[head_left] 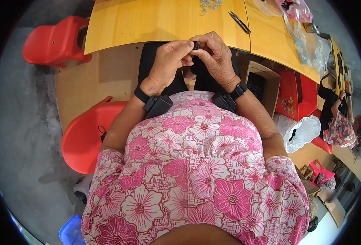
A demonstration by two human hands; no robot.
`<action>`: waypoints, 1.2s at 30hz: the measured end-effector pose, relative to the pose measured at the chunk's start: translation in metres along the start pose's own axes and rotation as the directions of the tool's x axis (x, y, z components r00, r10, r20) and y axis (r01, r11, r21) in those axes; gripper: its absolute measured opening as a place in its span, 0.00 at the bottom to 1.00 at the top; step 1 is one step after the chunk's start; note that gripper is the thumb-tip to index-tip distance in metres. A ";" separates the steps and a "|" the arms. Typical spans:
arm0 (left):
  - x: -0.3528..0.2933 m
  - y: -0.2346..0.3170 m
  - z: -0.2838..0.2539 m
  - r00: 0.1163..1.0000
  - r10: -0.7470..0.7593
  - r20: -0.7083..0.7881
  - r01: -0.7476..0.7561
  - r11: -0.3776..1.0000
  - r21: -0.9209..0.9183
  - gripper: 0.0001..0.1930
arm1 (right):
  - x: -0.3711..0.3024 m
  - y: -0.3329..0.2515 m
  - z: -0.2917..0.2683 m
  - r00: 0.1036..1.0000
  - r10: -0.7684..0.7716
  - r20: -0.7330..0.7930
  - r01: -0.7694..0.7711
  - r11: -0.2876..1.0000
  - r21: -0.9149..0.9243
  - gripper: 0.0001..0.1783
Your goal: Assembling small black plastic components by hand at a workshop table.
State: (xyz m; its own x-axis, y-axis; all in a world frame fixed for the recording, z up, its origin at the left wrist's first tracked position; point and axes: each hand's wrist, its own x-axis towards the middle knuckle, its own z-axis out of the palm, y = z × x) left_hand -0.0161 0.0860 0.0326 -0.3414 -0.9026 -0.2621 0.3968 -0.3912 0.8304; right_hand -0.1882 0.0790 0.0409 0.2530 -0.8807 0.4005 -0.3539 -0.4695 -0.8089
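A small black piece [196, 45], too small to make out further, is pinched between my two hands just off the table's near edge. My left hand [170, 61] has its thumb and forefinger closed at the piece's left side. From the other side my right hand [216, 57] grips it with curled fingers and thumb. Both hands are above my lap, and dark bands circle my wrists. Beyond them is the yellow wooden table [148, 22]. A heap of small clear or silvery bits [209, 5] lies at its far side, with black thread snips [239, 22] to the right.
Red plastic chairs [54, 42] stand at the left, one of them [86, 136] beside my left arm. Clear plastic bags [315, 51] lie on the table's right part. Below are a cardboard box [272, 87] with dark contents, a red box [290, 92] and a white bag [301, 130]. Another person [339, 122] sits far right.
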 end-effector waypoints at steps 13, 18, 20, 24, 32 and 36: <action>0.000 0.000 0.000 0.996 -0.025 -0.083 0.019 0.997 -0.069 0.09 | -0.006 0.004 0.008 0.993 0.114 0.038 -0.120 0.972 0.204 0.15; 0.000 -0.001 -0.002 0.996 -0.032 -0.078 0.029 0.999 -0.039 0.09 | -0.005 0.003 0.007 0.991 0.122 0.053 -0.129 0.980 0.153 0.16; 0.000 -0.001 -0.001 0.996 -0.032 -0.079 0.028 0.999 -0.044 0.08 | -0.004 0.005 0.006 0.995 0.086 0.057 -0.091 0.991 0.093 0.16; 0.000 -0.004 -0.005 0.998 -0.032 -0.059 0.028 0.997 -0.075 0.09 | -0.001 0.004 0.004 0.996 -0.017 0.088 0.022 0.998 -0.058 0.18; -0.002 -0.002 0.002 1.000 0.026 -0.004 -0.026 0.999 -0.019 0.17 | 0.002 0.009 0.000 0.990 -0.110 0.093 0.121 0.984 -0.131 0.16; 0.000 -0.002 0.013 0.951 0.273 0.143 -0.299 0.930 0.212 0.23 | 0.004 0.007 -0.002 0.989 -0.136 0.065 0.143 0.984 -0.109 0.16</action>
State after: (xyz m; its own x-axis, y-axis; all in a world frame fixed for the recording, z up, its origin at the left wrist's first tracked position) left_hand -0.0277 0.0888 0.0368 -0.3380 -0.9399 0.0479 0.2910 -0.0560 0.9551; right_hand -0.1910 0.0716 0.0374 0.3568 -0.8024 0.4784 -0.4103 -0.5946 -0.6915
